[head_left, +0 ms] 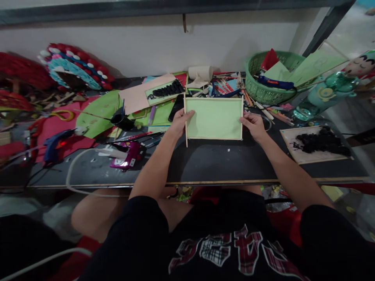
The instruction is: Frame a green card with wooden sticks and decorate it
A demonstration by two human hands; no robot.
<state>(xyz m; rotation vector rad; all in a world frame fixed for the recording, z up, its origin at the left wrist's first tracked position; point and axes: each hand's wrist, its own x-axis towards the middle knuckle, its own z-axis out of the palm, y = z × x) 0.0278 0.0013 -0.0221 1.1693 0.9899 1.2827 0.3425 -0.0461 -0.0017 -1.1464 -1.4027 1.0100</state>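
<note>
Held up by its two short sides, a green panel with a thin wooden frame [213, 118] is gripped between the left hand [181, 121] and the right hand [254, 124], above the middle of the worktop [205, 168]. Toward the worktop's back right corner stands a green basket [265, 91].

Pale wall [146, 43] behind dark tabletop [205, 164]; grey beam [131, 11] above.

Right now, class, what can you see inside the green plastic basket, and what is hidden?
The basket holds green paper, a red piece and a dark blue item; whatever lies beneath is covered.
</note>
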